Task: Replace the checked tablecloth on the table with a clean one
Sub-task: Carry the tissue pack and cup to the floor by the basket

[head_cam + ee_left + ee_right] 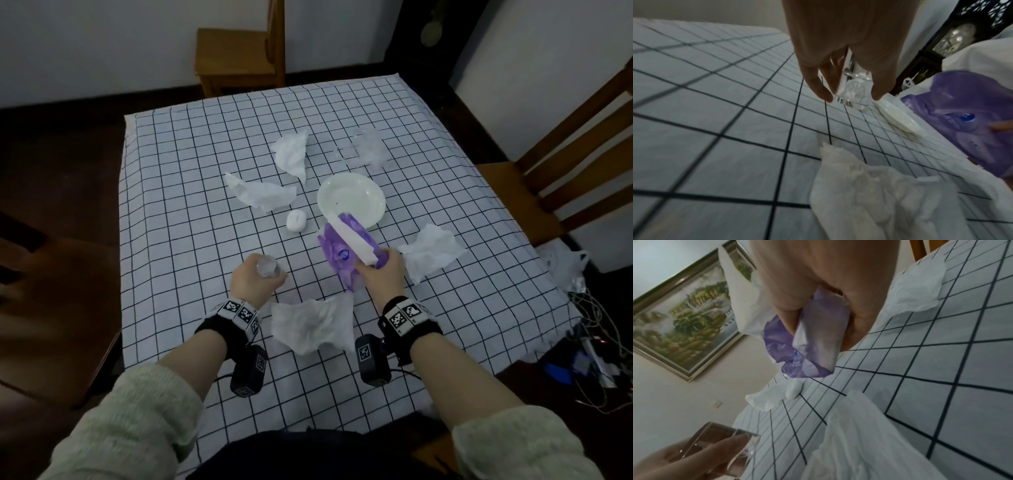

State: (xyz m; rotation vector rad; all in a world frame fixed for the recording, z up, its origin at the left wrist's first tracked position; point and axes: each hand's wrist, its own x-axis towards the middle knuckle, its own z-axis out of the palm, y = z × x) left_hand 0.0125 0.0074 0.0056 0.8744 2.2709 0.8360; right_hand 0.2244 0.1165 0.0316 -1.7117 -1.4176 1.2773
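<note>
The white tablecloth with black checks (191,192) covers the whole table. My left hand (255,275) grips a small clear glass (266,266) from above, near the table's front middle; the glass (854,91) hangs just over the cloth (715,113). My right hand (380,270) holds a purple tissue pack (337,253) by its near end, white tissue showing at its top. In the right wrist view the fingers (789,316) squeeze the crumpled purple pack (809,353) above the cloth (941,386).
Several crumpled white tissues (315,323) lie scattered on the cloth. A white plate (351,200) and a small white case (296,221) sit mid-table. Wooden chairs stand at the far side (239,58), right (548,164) and left (51,291). Cables and bags clutter the floor at the right (589,346).
</note>
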